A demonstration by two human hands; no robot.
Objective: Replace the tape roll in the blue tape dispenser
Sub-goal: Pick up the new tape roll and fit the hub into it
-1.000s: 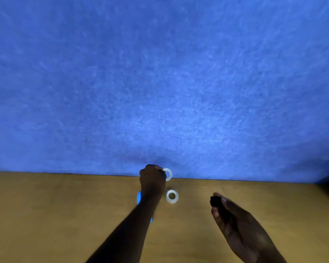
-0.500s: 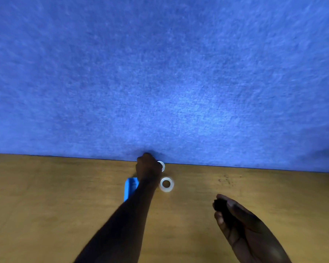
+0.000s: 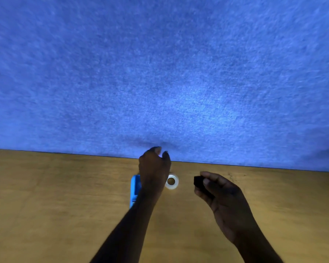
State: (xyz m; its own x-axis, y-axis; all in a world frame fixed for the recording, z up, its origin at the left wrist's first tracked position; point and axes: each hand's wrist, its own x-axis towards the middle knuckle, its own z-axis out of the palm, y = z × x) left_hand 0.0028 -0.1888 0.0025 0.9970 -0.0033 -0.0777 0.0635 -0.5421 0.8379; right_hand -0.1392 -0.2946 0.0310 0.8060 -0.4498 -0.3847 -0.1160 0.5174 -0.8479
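Note:
The blue tape dispenser (image 3: 134,188) lies on the wooden table (image 3: 55,205), mostly hidden under my left forearm. A white tape roll (image 3: 171,181) lies flat just right of my left wrist. My left hand (image 3: 153,168) is raised near the blue wall, back toward me, thumb and forefinger tips apart with only wall showing between them. Its palm is hidden. My right hand (image 3: 222,198) hovers to the right of the roll, fingers closed on a small black piece (image 3: 198,181).
A blue felt wall (image 3: 160,73) rises straight from the table's far edge, right behind my left hand. Bare wood stretches to both sides and toward me.
The second white ring that my left hand held against the wall is no longer visible. My right hand with the black piece has moved up and closer to the roll.

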